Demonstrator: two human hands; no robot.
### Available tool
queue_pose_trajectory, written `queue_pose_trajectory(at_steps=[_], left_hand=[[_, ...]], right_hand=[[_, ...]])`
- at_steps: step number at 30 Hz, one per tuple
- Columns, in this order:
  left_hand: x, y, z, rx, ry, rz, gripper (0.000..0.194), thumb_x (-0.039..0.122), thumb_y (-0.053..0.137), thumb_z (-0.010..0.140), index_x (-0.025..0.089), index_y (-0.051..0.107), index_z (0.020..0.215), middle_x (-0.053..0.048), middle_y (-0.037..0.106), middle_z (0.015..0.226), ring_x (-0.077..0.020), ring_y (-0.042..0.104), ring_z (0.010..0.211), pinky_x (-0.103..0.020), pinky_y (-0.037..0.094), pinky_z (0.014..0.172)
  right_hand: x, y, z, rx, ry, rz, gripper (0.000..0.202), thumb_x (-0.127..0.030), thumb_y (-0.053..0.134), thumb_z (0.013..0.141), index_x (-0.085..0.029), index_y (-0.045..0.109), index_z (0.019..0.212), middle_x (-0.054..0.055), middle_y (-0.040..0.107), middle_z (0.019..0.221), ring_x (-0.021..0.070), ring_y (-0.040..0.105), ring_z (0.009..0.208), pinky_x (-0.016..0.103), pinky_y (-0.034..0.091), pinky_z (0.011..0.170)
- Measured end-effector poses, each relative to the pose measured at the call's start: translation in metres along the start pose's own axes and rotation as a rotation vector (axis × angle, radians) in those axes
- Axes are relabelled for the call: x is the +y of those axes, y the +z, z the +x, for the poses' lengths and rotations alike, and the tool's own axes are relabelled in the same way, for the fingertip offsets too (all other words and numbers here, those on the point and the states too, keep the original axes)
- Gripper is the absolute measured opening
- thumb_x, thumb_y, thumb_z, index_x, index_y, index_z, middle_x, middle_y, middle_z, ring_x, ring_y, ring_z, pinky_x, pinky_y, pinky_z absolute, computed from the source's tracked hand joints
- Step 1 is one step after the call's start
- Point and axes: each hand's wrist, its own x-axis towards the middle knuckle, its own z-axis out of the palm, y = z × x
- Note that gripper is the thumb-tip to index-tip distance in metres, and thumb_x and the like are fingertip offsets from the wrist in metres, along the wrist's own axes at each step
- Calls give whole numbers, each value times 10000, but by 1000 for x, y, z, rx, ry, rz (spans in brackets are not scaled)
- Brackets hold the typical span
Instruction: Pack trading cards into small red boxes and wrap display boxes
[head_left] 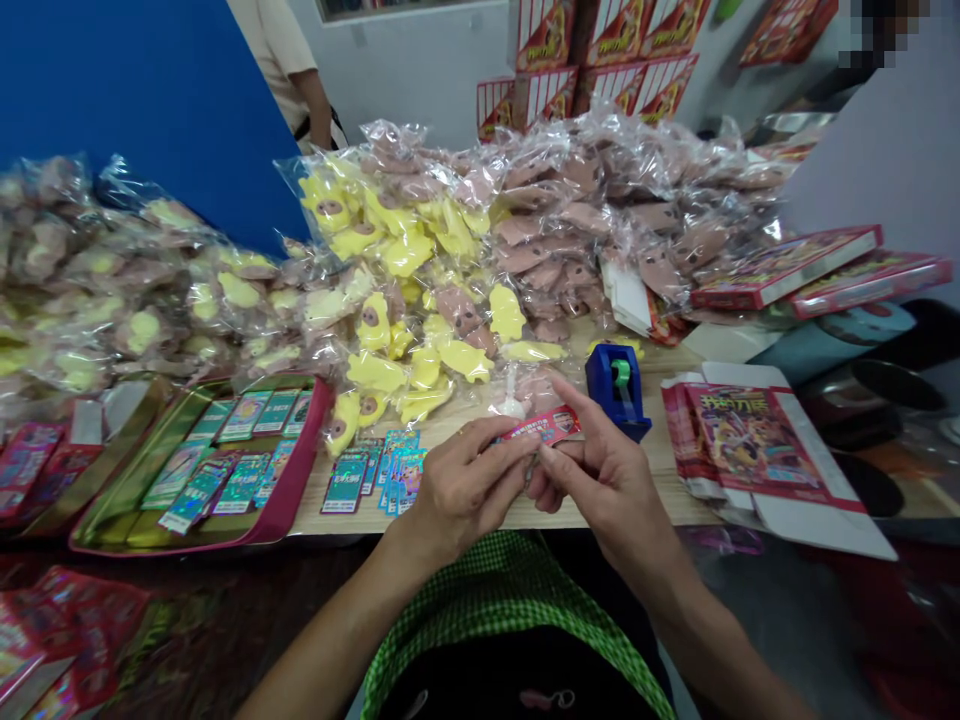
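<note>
My left hand [469, 480] is closed, its fingers and thumb pinching a narrow red printed card [559, 424] in front of my body. At the card's right end is my right hand [596, 465], index finger stretched out and thumb bent against the curled fingers. What lies beneath the card between both hands is mostly hidden. Just behind them is a clear plastic bag with a small white piece [511, 404]. A blue tape dispenser [616, 390] with green tape stands to the right. Teal shiny cards [405, 470] lie on the table left of my hands.
Bagged yellow figures [409, 250] and bagged pinkish-brown figures [555, 240] are heaped along the back. A pink-rimmed tin tray [311, 465] holds more cards at left. Flat printed boxes [765, 440] lie at right. Red boxes [544, 35] are stacked behind; a person's arm [311, 100] shows there.
</note>
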Motion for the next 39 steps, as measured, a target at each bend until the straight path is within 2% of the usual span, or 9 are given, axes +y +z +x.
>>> queue_pose_trajectory(at_steps=[11, 17, 21, 24, 28, 30, 34, 36, 39], left_hand=[[0, -9, 3, 7, -48, -116, 361, 46, 606, 943, 204, 679, 1259, -99, 712, 1220, -170, 707, 1088, -310, 624, 914], [2, -3, -19, 300, -798, -457, 163, 329, 675, 959, 196, 655, 1051, -39, 707, 955, -151, 680, 838, -244, 576, 719], [-1, 14, -50, 269, -1075, -595, 296, 459, 667, 924, 218, 495, 921, -9, 634, 896, -135, 601, 735, -240, 513, 650], [3, 17, -64, 32, -977, -321, 267, 461, 616, 946, 224, 494, 948, -72, 626, 1042, -222, 629, 949, -402, 552, 848], [12, 19, -59, -486, -500, -36, 617, 555, 854, 726, 230, 543, 1149, -184, 371, 1585, -435, 342, 1468, -657, 339, 1162], [14, 28, -52, -690, -347, 6, 700, 523, 880, 684, 212, 537, 1209, -210, 286, 1643, -469, 280, 1503, -672, 300, 1175], [19, 34, -45, -819, -339, 106, 682, 417, 848, 692, 131, 543, 1231, -230, 501, 1407, -424, 477, 1329, -567, 384, 1118], [25, 13, -46, -869, -347, 37, 781, 440, 879, 627, 111, 531, 1244, -183, 568, 1276, -371, 558, 1186, -515, 437, 1069], [27, -54, -52, -779, -432, -43, 966, 488, 908, 555, 143, 471, 1345, -127, 579, 1241, -323, 576, 1114, -483, 478, 1032]], right_hand=[[19, -4, 1, 20, -33, -184, 915, -369, 592, 945, -177, 55, 1661, -51, 605, 683, 153, 557, 511, 268, 466, 473], [31, -44, -2, 372, -272, -739, 588, -442, 602, 901, -179, 540, 1423, 92, 678, 985, 250, 661, 849, 411, 556, 761], [42, -72, -2, 107, -38, -668, 473, -521, 583, 879, -187, 652, 1206, 129, 730, 1124, 297, 703, 982, 421, 580, 816], [55, -84, -1, -71, 111, -583, 411, -526, 559, 889, -184, 680, 1081, 112, 758, 1060, 283, 726, 908, 388, 590, 765], [76, -92, 5, -156, -36, -740, 349, -463, 523, 892, -189, 718, 984, 111, 770, 1006, 292, 728, 944, 407, 583, 832], [81, -90, 9, -175, -164, -912, 353, -408, 470, 917, -186, 735, 985, 118, 763, 984, 290, 724, 913, 420, 576, 820], [66, -76, 17, -86, -476, -1289, 375, -294, 402, 958, -158, 748, 1008, 156, 726, 996, 304, 694, 881, 448, 551, 799], [51, -67, 23, -50, -599, -1315, 342, -250, 410, 979, -164, 731, 1058, 138, 724, 1048, 279, 696, 907, 404, 545, 798], [39, -47, 34, -55, -675, -1201, 285, -207, 437, 984, -180, 708, 1068, 90, 735, 1017, 228, 708, 854, 338, 538, 738]])
